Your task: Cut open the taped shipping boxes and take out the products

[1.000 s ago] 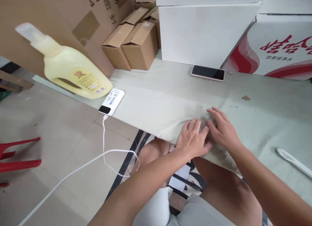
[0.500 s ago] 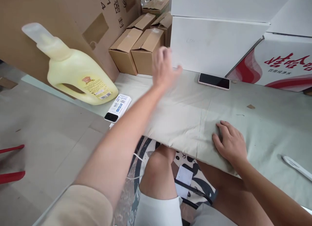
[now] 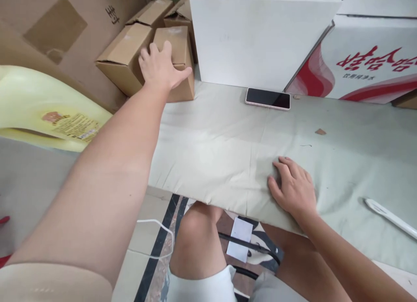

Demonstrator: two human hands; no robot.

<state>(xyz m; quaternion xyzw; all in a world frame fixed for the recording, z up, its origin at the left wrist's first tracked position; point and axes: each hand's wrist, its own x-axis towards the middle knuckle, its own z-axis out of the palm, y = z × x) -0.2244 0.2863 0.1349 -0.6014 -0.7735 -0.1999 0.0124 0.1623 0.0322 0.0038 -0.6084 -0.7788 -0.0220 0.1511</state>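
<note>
My left hand (image 3: 161, 70) reaches out to a small brown cardboard box (image 3: 177, 37), its fingers spread over the front of it. Whether the fingertips touch the cardboard, I cannot tell. A second cardboard box (image 3: 120, 46) stands just left of the hand, with more boxes behind. My right hand (image 3: 294, 187) lies on the pale cloth-covered table (image 3: 208, 150) near its front edge, fingers loosely bent and apart, holding nothing.
A phone (image 3: 267, 98) lies before a large white carton (image 3: 250, 41). Left stands a yellow jug (image 3: 48, 106) against a big brown carton (image 3: 19, 15). A red-and-white carton (image 3: 365, 72) is at back right, a white long tool (image 3: 389, 216) at right.
My left hand has moved left and onto the front cardboard box. The view has shifted, so the boxes and jug appear farther left. My right hand stays on the table.
</note>
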